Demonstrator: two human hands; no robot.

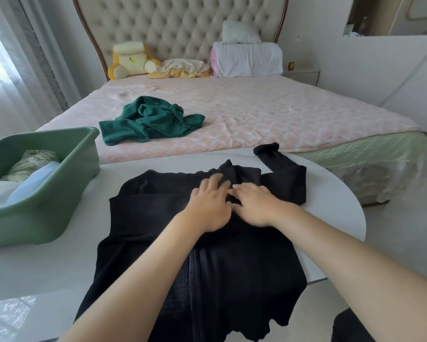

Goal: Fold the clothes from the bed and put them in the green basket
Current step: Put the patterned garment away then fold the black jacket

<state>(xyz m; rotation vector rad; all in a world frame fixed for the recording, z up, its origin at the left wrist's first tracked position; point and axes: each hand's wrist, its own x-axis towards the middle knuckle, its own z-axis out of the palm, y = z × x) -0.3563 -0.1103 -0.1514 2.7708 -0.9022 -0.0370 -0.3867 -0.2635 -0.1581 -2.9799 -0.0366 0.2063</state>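
Part done, by the look of it: the basket (47, 213) already holds a few folded pieces (32, 178), pale blue, white and a leafy print. Just right of the basket, on the table (47, 267), a black top (232, 267) lies spread. It is a ribbed knit, with one sleeve stretched away from the basket. The left hand (208, 206) and right hand (254, 206) press flat on it, fingers straight, slightly blurred, gripping nothing. Beyond the basket, on the bed (281, 107), a green garment (150, 119) lies crumpled, not yet folded. This top wants finishing, then that one
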